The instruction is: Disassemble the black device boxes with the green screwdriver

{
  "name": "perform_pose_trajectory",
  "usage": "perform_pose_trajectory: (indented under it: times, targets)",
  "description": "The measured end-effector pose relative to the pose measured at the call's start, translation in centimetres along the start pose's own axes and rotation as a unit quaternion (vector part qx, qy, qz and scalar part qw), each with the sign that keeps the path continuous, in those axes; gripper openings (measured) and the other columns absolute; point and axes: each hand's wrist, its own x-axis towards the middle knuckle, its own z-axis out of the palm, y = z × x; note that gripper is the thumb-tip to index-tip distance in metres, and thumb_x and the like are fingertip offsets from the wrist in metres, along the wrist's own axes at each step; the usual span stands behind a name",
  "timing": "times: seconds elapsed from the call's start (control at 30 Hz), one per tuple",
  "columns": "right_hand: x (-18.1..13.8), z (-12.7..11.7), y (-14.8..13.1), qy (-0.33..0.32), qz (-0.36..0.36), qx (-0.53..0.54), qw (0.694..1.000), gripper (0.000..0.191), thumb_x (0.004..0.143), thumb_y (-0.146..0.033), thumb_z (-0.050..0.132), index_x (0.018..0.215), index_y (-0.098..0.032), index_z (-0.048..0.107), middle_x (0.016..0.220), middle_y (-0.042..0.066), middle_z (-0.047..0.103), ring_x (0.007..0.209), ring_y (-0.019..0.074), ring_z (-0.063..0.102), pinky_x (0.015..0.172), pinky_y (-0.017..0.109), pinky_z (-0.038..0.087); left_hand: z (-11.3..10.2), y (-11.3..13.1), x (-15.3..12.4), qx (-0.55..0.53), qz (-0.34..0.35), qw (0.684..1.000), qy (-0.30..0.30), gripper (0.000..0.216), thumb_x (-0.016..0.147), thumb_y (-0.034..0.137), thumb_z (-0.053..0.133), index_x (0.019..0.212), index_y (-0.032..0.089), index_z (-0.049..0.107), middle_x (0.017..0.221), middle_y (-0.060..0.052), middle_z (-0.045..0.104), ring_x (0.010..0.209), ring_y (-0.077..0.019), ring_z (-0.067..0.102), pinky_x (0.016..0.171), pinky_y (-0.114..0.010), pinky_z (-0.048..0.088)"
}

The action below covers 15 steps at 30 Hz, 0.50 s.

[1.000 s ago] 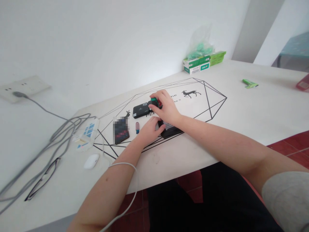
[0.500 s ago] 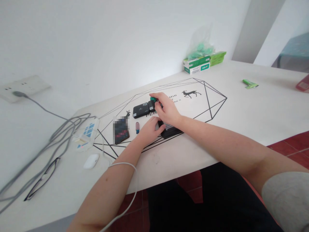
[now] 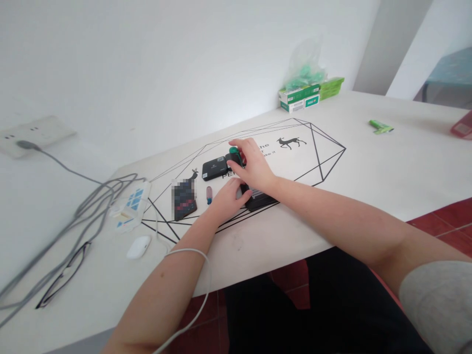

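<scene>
My right hand point(image 3: 254, 164) is curled around a small tool with a green handle point(image 3: 233, 151), held upright over a black device point(image 3: 260, 200) lying on the white table point(image 3: 368, 167). My left hand point(image 3: 229, 197) rests on the left end of that device, fingers pressed down on it. A second black box point(image 3: 215, 167) lies just behind the tool. A small purple and blue stick point(image 3: 209, 194) lies to the left of my left hand.
A phone point(image 3: 184, 198) lies left of the stick. Farther left are a power strip point(image 3: 131, 207) with grey cables, a white mouse point(image 3: 138, 246) and glasses point(image 3: 62, 278). Green boxes under a plastic bag point(image 3: 306, 91) stand by the wall. A green item point(image 3: 381, 128) lies far right.
My right hand has shifted slightly around the green-handled tool; my left hand stays on the black device. The view has barely moved.
</scene>
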Motion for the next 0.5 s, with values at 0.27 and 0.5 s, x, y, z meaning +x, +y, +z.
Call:
perform_pose_trajectory:
  times: [0.27,0.5]
  targets:
    - [-0.16,-0.01,0.18,-0.001,-0.027,0.009,1.000,0.042,0.094,-0.015,0.046,0.136,-0.020,0.050,0.129,0.014,0.065,0.121,0.0259,0.062,0.107,0.048,0.055,0.02,0.16,0.08,-0.006,0.005,1.000,0.000,0.021,0.098,0.034,0.061,0.113,0.020,0.062,0.114,-0.010,0.069,0.110,-0.0293,0.065,0.101,-0.047,0.052]
    - [0.02,-0.26,-0.28,-0.013,0.001,-0.006,1.000,0.039,0.093,-0.024,0.062,0.131,-0.022,0.054,0.124,0.012,0.057,0.114,0.0271,0.060,0.099,0.049,0.058,0.07,0.04,0.10,0.003,0.004,1.000,0.001,0.021,0.098,0.035,0.060,0.112,0.019,0.061,0.114,-0.011,0.069,0.109,-0.0291,0.065,0.099,-0.046,0.052]
